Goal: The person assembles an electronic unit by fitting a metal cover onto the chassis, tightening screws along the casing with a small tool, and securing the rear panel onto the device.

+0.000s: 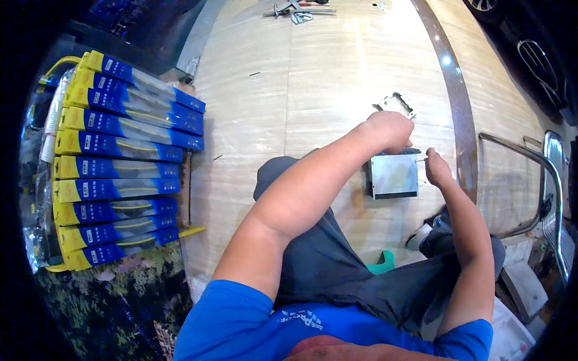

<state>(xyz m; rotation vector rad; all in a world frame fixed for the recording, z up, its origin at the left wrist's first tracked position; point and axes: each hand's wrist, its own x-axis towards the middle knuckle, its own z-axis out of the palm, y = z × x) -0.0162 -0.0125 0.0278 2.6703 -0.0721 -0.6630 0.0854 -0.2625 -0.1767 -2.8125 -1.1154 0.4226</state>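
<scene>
A box-shaped metal unit with a shiny silvery face and dark edges is in front of me, between my knees. My left hand is closed over its far edge, knuckles up, and the fingertips are partly hidden. At the unit's far right corner, my right hand is closed in a pinch. A thin rod-like piece shows between those fingers and the unit; its kind is too small to tell. Just beyond my left hand lies a white plastic frame on the tiled floor.
Several yellow-and-blue packages fill a rack on the left. Metal tools, one like a caliper, lie at the far end. A chrome-framed chair stands at the right. Something green lies below my leg.
</scene>
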